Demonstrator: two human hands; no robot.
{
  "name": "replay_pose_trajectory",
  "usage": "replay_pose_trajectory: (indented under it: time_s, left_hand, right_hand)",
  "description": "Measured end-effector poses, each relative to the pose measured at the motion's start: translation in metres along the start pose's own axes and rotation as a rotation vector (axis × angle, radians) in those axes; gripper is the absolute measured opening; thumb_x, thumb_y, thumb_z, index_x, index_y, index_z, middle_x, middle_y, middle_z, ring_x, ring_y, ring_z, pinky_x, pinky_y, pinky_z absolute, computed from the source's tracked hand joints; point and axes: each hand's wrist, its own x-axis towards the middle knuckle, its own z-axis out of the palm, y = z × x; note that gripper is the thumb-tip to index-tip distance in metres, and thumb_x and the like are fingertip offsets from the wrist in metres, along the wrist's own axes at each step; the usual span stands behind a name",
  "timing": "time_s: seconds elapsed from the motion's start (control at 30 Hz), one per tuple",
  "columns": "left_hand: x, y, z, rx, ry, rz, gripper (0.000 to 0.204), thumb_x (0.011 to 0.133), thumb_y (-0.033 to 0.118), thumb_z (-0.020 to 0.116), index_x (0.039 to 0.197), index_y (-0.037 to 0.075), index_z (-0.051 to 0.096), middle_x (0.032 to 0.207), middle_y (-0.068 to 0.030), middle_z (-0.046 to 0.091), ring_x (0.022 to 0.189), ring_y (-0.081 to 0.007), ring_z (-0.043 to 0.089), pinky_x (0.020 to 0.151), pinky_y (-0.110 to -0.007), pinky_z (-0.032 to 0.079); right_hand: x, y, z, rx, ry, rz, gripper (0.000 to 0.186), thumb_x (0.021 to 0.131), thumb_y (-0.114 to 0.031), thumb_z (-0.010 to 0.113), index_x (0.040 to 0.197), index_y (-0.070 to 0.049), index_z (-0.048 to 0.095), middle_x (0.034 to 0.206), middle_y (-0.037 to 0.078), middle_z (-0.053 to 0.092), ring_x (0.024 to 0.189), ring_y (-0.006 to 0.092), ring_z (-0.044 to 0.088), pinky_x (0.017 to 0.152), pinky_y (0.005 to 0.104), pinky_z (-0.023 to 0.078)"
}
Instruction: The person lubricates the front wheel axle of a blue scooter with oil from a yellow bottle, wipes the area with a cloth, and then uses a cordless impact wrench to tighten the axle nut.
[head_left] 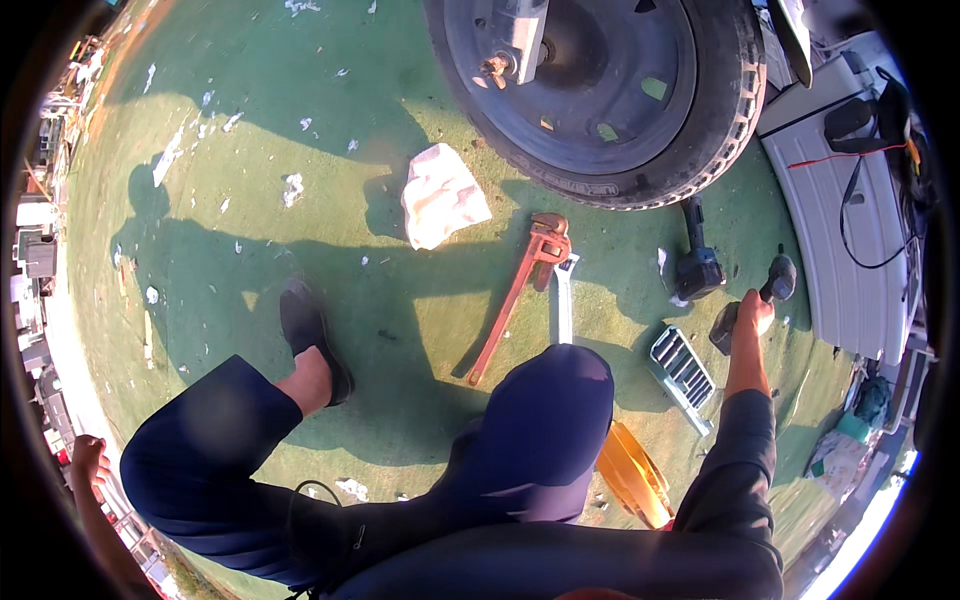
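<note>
My right hand (758,312) is closed around the grip of a cordless drill (780,278), at the right side of the head view. The drill's dark battery base shows beside my wrist. Out at the far left edge, my left hand (90,462) hangs with loosely bent fingers and nothing visible in it. Left of the held drill, a second cordless power tool (702,268) lies on the green ground. Close below it sits a teal case of sockets (683,362). A red pipe wrench (512,305) and a silver wrench (565,300) lie side by side ahead of my right knee.
A large wheel with a black tyre (610,185) fills the top centre. A crumpled white cloth (440,198) lies left of the wrenches. A yellow object (635,475) is beside my right thigh. The white panel (840,210) at right carries cables. White scraps dot the green ground.
</note>
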Motion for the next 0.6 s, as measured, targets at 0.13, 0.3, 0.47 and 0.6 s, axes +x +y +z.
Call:
replay_pose_trajectory:
  time_s: [0.13, 0.3, 0.47, 0.6]
  left_hand:
    - [0.056, 0.018, -0.002, -0.055, -0.027, 0.272, 0.03, 0.1, 0.024, 0.061, 0.118, 0.0, 0.062, 0.083, -0.0175, 0.068, 0.06, -0.0266, 0.068, 0.047, -0.04, 0.053]
    - [-0.023, 0.258, 0.01, -0.011, 0.176, 0.977, 0.033, 0.093, 0.014, 0.071, 0.119, -0.004, 0.065, 0.093, -0.016, 0.067, 0.08, -0.024, 0.065, 0.074, -0.036, 0.052]
    - [-0.174, 0.4, 0.054, 0.063, 0.043, 1.494, 0.044, 0.094, 0.019, 0.068, 0.134, 0.001, 0.062, 0.119, -0.0212, 0.069, 0.109, -0.0325, 0.067, 0.095, -0.041, 0.052]
    - [-0.254, 0.457, 0.083, 0.16, -0.11, 1.693, 0.041, 0.093, 0.014, 0.071, 0.13, -0.003, 0.064, 0.12, -0.018, 0.07, 0.108, -0.027, 0.067, 0.091, -0.039, 0.054]
  right_hand:
    - [-0.003, -0.024, -0.019, 0.685, 0.008, -0.054, 0.028, 0.086, -0.03, 0.074, 0.086, -0.003, 0.069, 0.069, 0.007, 0.064, 0.06, 0.0199, 0.061, 0.06, 0.0353, 0.049]
    - [-0.115, -0.104, -0.113, 1.092, 0.047, -0.119, 0.029, 0.095, -0.03, 0.075, 0.092, -0.003, 0.066, 0.069, 0.005, 0.058, 0.056, 0.016, 0.053, 0.054, 0.032, 0.045]
    - [-0.219, -0.161, -0.161, 1.436, -0.218, -0.203, 0.033, 0.102, -0.034, 0.062, 0.113, -0.003, 0.062, 0.071, 0.004, 0.052, 0.068, 0.0164, 0.051, 0.07, 0.0325, 0.046]
    - [-0.314, -0.196, -0.173, 1.543, -0.464, -0.258, 0.034, 0.103, -0.031, 0.055, 0.122, -0.002, 0.058, 0.076, 0.005, 0.052, 0.075, 0.0179, 0.05, 0.078, 0.038, 0.045]
